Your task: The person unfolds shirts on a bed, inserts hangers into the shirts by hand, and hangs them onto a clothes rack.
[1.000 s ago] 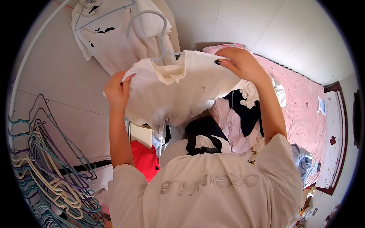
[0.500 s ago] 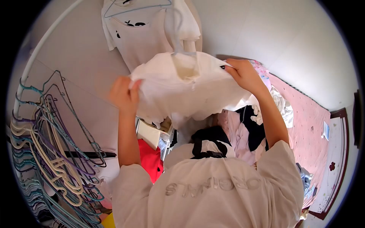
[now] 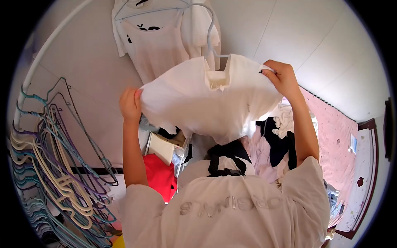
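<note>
Two hands (image 3: 130,104) (image 3: 283,78) farther apart, shirt (image 3: 198,99) spread wider

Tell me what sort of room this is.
Probably a bedroom: a pink patterned bedsheet, a curved white rail crowded with teal, purple and cream hangers, and white fabric tops hanging suggest it.

The white shirt (image 3: 186,99) has been spread wider, the right hand (image 3: 281,78) having been moved farther from the left hand (image 3: 131,103). The hanger hook (image 3: 211,25) has been turned, its curve exposed again.
</note>
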